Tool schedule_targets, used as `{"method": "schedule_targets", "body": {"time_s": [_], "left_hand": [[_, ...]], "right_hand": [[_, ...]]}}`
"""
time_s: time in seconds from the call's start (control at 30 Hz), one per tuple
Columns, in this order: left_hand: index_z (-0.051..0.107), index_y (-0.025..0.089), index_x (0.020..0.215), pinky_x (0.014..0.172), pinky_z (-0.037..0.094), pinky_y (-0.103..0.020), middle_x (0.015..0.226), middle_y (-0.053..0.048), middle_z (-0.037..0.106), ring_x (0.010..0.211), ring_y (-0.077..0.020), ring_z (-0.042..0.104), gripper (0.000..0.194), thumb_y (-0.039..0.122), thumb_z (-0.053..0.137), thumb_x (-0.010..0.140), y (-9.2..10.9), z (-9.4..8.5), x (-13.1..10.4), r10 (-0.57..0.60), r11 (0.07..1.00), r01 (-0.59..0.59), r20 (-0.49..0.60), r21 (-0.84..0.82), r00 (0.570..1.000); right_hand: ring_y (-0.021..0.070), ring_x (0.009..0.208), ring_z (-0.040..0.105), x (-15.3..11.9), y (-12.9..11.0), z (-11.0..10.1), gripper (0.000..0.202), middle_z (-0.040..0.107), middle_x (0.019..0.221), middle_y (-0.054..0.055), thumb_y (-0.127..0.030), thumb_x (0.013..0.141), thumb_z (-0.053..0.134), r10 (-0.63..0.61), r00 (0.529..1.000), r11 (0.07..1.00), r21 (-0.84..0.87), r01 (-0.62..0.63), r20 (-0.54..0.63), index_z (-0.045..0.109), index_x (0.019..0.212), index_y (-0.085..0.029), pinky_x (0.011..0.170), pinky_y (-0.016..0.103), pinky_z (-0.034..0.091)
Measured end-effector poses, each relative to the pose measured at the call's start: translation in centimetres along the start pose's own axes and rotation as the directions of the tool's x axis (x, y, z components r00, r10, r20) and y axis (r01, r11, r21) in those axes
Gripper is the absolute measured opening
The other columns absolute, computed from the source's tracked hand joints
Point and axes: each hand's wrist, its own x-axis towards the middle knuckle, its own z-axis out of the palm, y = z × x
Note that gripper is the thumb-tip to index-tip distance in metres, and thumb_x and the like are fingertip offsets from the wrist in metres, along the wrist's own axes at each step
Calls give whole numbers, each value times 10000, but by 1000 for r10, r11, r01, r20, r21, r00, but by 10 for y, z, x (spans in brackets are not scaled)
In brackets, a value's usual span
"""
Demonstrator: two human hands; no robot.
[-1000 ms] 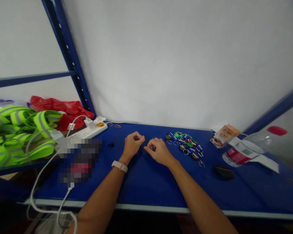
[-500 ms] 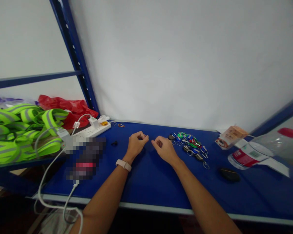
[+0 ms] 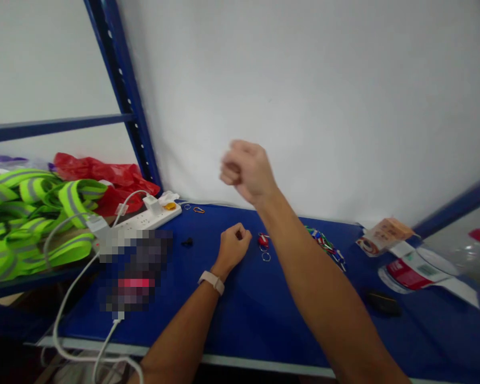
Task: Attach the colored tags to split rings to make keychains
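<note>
Resting on the blue tabletop (image 3: pixel 260 314), my left hand (image 3: pixel 234 247) has its fingers curled closed, and what they hold, if anything, is hidden. A light band (image 3: pixel 212 281) circles that wrist. Just right of it, apart from the fingers, lies a red keychain (image 3: pixel 263 241) with a silver split ring (image 3: pixel 266 256). My right hand (image 3: pixel 248 169) is raised well above the table in front of the white wall, closed like a fist and blurred; its inside cannot be seen. My right forearm partly covers a pile of coloured carabiner keychains (image 3: pixel 328 246).
On the left are a white power strip (image 3: pixel 144 220), a pixelated dark object (image 3: pixel 138 272) with a cable, and neon reflective straps (image 3: pixel 36 208). An orange carabiner (image 3: pixel 199 210) lies by the wall. Right: a carton (image 3: pixel 386 236), a clear bottle (image 3: pixel 420 269), a black object (image 3: pixel 382 302).
My right hand has risen from the table to in front of the wall. The left hand has shifted slightly right. The red keychain now shows on the table; the forearm covers part of the pile.
</note>
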Motion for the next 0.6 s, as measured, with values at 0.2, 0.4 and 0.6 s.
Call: {"method": "schedule_targets", "body": {"time_s": [0.2,0.4,0.6], "left_hand": [[428,190,572,539,343,-213,549,49,465,544,-96,431,222,241,557,745,-1,-10,-4,52,998,-54,-60,-31,997],[452,188,582,581,383,-214,593,39,541,566,-100,481,187,231,562,727,-2,-12,-4,63,998,-63,-45,-5,997],[473,188,601,553,382,-212,604,29,574,544,-97,491,179,260,588,718,-1,-12,-2,51,998,-49,-43,47,998]], "right_hand": [[29,414,181,-35,37,23,464,167,487,-106,-272,741,615,47,984,991,115,-67,173,186,570,-232,418,192,189],[70,466,282,-134,86,-76,442,322,500,-67,-428,804,612,194,980,932,-320,-167,53,324,549,-210,460,224,228],[90,487,346,-172,91,-122,354,382,533,-57,-421,851,575,199,979,833,-517,-197,-53,423,620,-198,475,231,255]]}}
